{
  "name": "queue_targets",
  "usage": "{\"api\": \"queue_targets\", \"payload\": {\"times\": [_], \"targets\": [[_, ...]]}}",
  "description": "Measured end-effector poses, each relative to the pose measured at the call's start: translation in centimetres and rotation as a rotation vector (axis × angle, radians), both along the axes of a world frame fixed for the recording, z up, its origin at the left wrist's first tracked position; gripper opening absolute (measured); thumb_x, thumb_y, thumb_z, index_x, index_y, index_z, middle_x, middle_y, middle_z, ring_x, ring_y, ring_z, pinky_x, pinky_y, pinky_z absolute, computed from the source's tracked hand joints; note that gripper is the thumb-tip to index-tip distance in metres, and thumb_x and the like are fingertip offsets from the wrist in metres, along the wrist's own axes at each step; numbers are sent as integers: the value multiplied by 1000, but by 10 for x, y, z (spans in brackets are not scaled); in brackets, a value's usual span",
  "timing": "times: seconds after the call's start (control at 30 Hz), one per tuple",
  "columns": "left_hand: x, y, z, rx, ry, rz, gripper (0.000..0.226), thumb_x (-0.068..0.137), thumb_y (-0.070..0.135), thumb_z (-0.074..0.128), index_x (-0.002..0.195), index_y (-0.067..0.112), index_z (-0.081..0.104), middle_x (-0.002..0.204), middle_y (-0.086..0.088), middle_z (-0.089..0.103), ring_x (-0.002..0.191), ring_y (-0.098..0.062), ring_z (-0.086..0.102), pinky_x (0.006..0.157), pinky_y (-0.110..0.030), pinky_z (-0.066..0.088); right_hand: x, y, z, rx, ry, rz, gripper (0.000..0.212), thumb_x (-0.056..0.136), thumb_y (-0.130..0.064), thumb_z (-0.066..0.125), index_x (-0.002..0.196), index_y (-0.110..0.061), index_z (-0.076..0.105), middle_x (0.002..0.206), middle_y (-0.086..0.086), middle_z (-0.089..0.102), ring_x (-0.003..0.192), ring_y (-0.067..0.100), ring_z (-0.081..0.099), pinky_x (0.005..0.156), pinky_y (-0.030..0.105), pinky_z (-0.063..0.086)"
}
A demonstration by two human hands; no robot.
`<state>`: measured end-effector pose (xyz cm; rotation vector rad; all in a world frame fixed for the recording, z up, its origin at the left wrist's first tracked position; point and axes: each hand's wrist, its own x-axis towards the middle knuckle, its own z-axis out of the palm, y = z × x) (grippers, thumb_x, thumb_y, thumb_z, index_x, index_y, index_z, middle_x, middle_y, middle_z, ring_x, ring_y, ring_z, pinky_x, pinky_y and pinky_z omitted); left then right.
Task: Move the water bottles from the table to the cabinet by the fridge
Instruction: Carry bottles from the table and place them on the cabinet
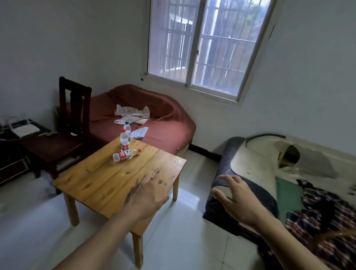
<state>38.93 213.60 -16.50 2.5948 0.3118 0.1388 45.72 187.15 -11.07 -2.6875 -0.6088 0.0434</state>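
Note:
Three clear water bottles with red labels are on the far part of a low wooden table. One bottle with a red cap stands upright. Behind it stands a second bottle with a green cap. The third bottle lies on its side in front of them. My left hand is stretched out over the near right part of the table, fingers relaxed, holding nothing. My right hand hovers to the right of the table, fingers spread, empty. No cabinet or fridge is in view.
A dark wooden chair stands left of the table. A red-covered sofa with cloths on it sits behind the table under a barred window. A worn sofa with clothes is on the right. A dark low unit is far left.

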Motion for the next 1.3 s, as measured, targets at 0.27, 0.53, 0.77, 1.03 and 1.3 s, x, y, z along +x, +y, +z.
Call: {"api": "queue_targets", "payload": {"times": [0.27, 0.53, 0.77, 1.03, 1.3], "targets": [[125, 7, -8, 39, -11, -40, 55, 89, 58, 57, 136, 30, 52, 138, 6, 48, 126, -15, 46, 99, -32, 48, 115, -1, -13, 101, 15, -63, 62, 91, -61, 50, 142, -28, 44, 143, 2, 46, 126, 21, 49, 106, 42, 45], [247, 10, 3, 112, 20, -11, 55, 88, 52, 64, 136, 28, 51, 139, 6, 48, 125, -13, 47, 99, -31, 49, 261, 11, -25, 183, 43, -24, 61, 93, -59, 50, 144, -27, 42, 146, 1, 42, 132, 19, 42, 110, 38, 40], [341, 19, 8, 161, 43, -12, 54, 90, 54, 59, 136, 29, 49, 139, 6, 46, 125, -13, 44, 100, -29, 45, 357, 21, -30, 163, 71, 5, 60, 93, -61, 48, 143, -30, 42, 146, -3, 42, 132, 16, 41, 109, 37, 41], [454, 46, -23, 94, 42, -41, 53, 88, 54, 60, 134, 28, 50, 137, 6, 47, 123, -14, 46, 100, -32, 47, 471, 46, -31, 103, 48, -26, 60, 91, -61, 50, 141, -26, 47, 141, 2, 48, 130, 21, 45, 108, 43, 42], [578, 120, -14, 39, -79, 37, 54, 85, 54, 62, 131, 25, 54, 132, 4, 52, 117, -18, 50, 98, -39, 48, 584, 109, -4, 80, -11, -37, 55, 91, -54, 57, 137, -24, 53, 137, 2, 51, 126, 21, 49, 107, 38, 41]]}}
